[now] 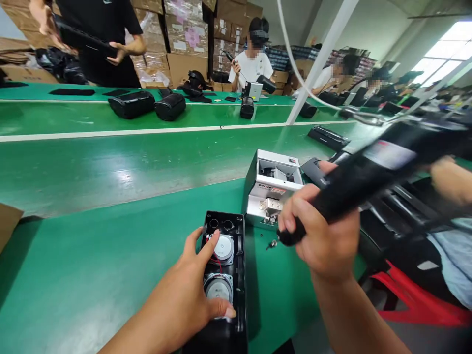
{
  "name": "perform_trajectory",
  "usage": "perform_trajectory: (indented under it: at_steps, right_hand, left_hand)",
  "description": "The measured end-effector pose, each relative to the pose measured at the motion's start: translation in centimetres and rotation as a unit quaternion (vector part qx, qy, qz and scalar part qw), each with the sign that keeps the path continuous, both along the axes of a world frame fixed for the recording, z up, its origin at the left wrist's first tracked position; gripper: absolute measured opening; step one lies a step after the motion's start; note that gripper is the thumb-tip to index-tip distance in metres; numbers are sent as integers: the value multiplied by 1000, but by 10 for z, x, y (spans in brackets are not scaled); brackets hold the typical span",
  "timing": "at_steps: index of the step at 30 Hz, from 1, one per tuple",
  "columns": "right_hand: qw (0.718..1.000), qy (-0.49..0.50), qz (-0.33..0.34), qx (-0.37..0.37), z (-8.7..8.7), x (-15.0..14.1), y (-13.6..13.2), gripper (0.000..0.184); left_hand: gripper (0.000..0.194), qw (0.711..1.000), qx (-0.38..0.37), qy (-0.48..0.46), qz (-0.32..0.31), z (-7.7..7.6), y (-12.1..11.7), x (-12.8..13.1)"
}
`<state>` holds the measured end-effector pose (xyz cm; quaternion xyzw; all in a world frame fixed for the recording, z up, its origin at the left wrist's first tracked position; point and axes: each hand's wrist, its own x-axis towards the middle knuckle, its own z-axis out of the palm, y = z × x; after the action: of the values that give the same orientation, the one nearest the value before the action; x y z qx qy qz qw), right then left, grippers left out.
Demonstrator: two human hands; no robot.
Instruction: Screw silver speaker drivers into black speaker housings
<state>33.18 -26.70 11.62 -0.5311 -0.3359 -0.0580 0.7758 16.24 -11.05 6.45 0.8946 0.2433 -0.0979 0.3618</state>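
A long black speaker housing lies on the green bench, its inside facing up. Two round silver speaker drivers sit in it in a row, with a thin red wire between them. My left hand grips the housing: the forefinger is at the far driver and the thumb presses by the near one. In my right hand is a black electric screwdriver, tilted and blurred towards its back end. Its tip, with what looks like a screw on it, hangs in front of a silver screw feeder, apart from the housing.
A white cable runs down to the screwdriver. Black housings are gathered at the right, near another person's arm. A red stool stands below. Across the belt, people work beside black cases; a cardboard box is at left.
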Motion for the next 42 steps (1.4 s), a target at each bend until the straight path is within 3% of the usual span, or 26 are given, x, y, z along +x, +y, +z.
perform_trajectory:
  at_steps: [3,8,14,42]
  right_hand:
    - [998,4,43,50,-3,-36,-5,54]
    - [996,-45,57,42,-32,-65,2,54]
    - [997,-20,61,39,-52,-57,13,56]
    - [994,-1,98,50,-58,-52,13,56]
  left_hand:
    - [129,1000,-13,9,1,2,-3,2]
    - [128,999,-22,25,6,8,-7,4]
    - [131,999,-24,26,0,8,-7,5]
    - [134,998,-35,58,-3,15,-5,8]
